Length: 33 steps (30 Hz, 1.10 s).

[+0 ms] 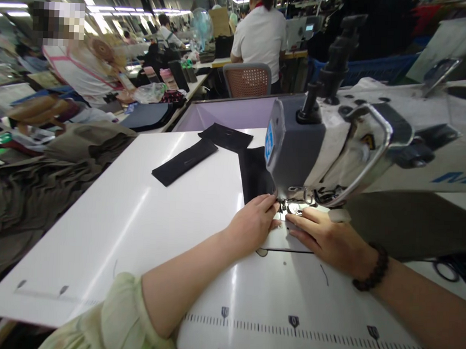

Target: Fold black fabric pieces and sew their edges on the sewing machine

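Note:
A sewing machine (296, 146) stands over the white table, its needle area lit. My left hand (252, 224) is just left of the presser foot, fingers bent together at the near end of a black fabric piece (254, 173). That piece runs back beside the machine head, which hides part of it. My right hand (326, 235) lies to the right of the needle, fingers stretched out low over the metal plate (280, 242). Whether cloth lies under its fingertips is hidden. Two black fabric strips (185, 162) (226, 137), each with a slit-like mark, lie farther back on the left.
Piled olive-brown cloth (35, 196) borders the table's left side. More olive cloth (416, 223) lies under the machine arm. A dark ring-shaped handle (446, 271) is at right. A ruler scale (265, 327) marks the front edge. Other people work beyond a chair (248, 80).

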Motion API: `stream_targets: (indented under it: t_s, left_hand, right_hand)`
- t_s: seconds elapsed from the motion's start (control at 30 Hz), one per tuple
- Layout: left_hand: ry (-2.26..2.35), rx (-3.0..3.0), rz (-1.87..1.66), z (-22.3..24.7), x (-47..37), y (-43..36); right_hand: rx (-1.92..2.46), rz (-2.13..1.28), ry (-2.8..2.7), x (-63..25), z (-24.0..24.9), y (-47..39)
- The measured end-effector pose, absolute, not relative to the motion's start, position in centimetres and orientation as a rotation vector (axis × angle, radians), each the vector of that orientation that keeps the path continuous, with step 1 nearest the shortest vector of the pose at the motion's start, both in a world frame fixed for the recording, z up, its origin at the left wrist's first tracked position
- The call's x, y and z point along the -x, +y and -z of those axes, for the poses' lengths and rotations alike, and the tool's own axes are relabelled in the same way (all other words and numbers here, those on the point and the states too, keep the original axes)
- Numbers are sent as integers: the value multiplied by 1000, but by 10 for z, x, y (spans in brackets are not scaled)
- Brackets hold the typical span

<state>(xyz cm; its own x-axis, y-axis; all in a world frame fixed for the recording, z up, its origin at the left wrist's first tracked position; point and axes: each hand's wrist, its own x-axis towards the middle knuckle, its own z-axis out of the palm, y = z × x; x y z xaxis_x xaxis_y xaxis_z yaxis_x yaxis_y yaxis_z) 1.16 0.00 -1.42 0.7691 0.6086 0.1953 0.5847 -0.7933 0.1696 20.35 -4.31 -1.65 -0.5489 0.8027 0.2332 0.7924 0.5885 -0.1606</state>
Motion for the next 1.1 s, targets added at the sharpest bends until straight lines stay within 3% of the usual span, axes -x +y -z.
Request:
stream_targets:
  t_s: [0.23, 0.57, 1.1]
  left_hand:
    - [1004, -2925, -254, -2, -10, -16]
    - [637, -3026, -160, -7, -11, -49]
    - [647, -3090, -23, -5, -10, -37]
  right_hand:
    - [1248, -35, -2482, -203, 11, -46]
    - [798, -36, -2590, -197, 2, -56]
    - [1009, 34, -2578, -199, 8, -51]
